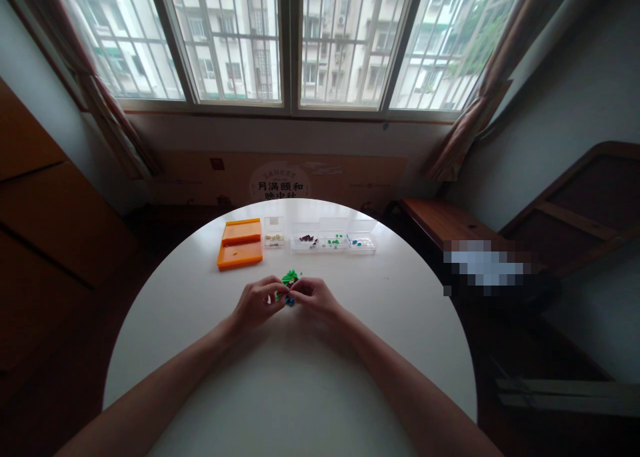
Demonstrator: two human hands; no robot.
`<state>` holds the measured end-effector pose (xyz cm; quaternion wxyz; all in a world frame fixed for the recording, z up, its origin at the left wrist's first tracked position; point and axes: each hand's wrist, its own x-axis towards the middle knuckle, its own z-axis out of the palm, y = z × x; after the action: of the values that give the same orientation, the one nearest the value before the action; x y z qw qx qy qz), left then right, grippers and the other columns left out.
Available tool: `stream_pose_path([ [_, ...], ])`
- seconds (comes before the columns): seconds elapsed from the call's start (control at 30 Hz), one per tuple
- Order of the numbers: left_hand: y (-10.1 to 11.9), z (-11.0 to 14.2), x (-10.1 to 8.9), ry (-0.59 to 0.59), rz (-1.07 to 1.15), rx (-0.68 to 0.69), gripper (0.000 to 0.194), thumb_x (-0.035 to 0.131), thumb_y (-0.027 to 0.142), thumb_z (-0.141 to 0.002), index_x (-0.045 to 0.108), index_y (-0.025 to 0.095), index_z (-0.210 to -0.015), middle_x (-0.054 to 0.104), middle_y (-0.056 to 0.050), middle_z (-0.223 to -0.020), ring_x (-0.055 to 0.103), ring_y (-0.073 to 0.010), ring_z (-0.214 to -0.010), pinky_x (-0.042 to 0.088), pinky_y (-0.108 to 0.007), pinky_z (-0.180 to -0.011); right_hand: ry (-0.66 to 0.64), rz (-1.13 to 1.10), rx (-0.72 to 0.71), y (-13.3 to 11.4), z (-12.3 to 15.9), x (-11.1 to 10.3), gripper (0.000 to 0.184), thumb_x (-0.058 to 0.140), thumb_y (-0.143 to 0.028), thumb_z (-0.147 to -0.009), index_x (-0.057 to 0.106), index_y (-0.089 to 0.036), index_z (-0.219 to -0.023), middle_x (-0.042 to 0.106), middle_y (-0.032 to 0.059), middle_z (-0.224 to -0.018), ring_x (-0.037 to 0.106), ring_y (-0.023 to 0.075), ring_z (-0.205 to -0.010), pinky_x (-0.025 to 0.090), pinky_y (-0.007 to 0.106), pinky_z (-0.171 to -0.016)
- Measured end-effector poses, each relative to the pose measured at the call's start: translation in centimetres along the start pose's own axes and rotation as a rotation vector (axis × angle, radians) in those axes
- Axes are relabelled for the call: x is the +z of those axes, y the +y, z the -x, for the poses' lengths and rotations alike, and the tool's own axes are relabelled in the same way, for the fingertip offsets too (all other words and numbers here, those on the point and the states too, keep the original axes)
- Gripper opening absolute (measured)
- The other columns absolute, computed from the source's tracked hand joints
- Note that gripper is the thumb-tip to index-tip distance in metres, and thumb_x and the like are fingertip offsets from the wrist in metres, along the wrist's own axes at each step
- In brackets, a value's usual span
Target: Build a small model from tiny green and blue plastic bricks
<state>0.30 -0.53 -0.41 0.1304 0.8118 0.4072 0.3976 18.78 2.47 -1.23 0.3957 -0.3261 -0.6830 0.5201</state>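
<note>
Over the middle of the white table (280, 377), my left hand (257, 302) and my right hand (316, 298) meet with their fingertips pinched together. Between them is a small cluster of toy building bricks (290, 276), bright green at the top, dark in the middle and blue at the bottom. Both hands grip this cluster, and the fingers cover part of it. Whether a separate tiny piece sits between the fingertips is too small to make out.
An orange plastic tray (241, 253) lies behind my left hand. Beside it stand a clear box of pale pieces (274, 239) and clear open compartments (341, 245) with dark, green and blue pieces. A wooden bench (445, 217) is beyond the table's right edge.
</note>
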Motion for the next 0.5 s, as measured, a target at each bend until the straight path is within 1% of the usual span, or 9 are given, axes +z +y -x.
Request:
stream_pose_path([
  [0.2,0.02,-0.06,0.02,-0.009,-0.008,-0.018,0.011,0.058,0.015,-0.077,0.067,0.017,-0.083,0.066,-0.003,-0.079,0.055,-0.0065,-0.054,0.045,-0.016,-0.051,0.004,0.041,-0.01,-0.07,0.0,-0.03,0.03,0.065,-0.041,-0.073,0.068,-0.011,-0.077,0.068,0.0073,-0.072,0.061,0.0154,-0.066,0.047,0.026,-0.061],
  [0.5,-0.1,0.02,0.09,-0.02,-0.024,-0.043,0.011,0.058,0.015,-0.076,0.067,0.017,-0.082,0.065,-0.002,-0.075,0.054,-0.007,-0.054,0.044,-0.016,-0.052,-0.007,0.074,-0.034,0.68,-0.1,0.0,0.027,0.066,-0.037,-0.073,0.068,-0.011,-0.078,0.068,0.0072,-0.073,0.06,0.0148,-0.065,0.046,0.026,-0.061],
])
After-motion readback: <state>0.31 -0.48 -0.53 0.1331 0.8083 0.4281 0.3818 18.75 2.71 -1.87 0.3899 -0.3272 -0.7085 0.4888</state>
